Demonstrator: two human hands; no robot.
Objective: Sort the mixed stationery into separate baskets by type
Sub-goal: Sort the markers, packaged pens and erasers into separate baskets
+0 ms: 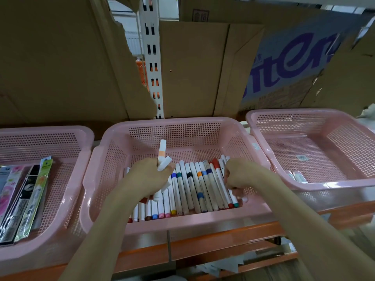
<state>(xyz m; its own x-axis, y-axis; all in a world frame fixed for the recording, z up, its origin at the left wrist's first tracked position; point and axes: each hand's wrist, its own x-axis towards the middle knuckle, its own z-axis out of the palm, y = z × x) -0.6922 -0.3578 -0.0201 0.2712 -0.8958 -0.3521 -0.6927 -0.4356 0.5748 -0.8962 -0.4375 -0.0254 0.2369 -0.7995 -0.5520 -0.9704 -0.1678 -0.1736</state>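
Note:
The middle pink basket (176, 123) holds a row of several white markers (194, 189) with coloured bands and caps. My left hand (151, 176) grips a bunch of white markers (162, 155) that stick up above the fist, one with an orange band. My right hand (240, 175) is inside the same basket at its right side, fingers curled round a few markers (233, 196) at the row's right end. The left pink basket (81, 132) contains flat packaged stationery (24, 197). The right pink basket (304, 113) has a couple of small white items (298, 176) near its front left.
All baskets stand on an orange shelf (223, 238). Cardboard boxes (192, 67) and a white slotted upright (153, 57) rise close behind the baskets. A lower shelf with white papers (221, 264) shows beneath.

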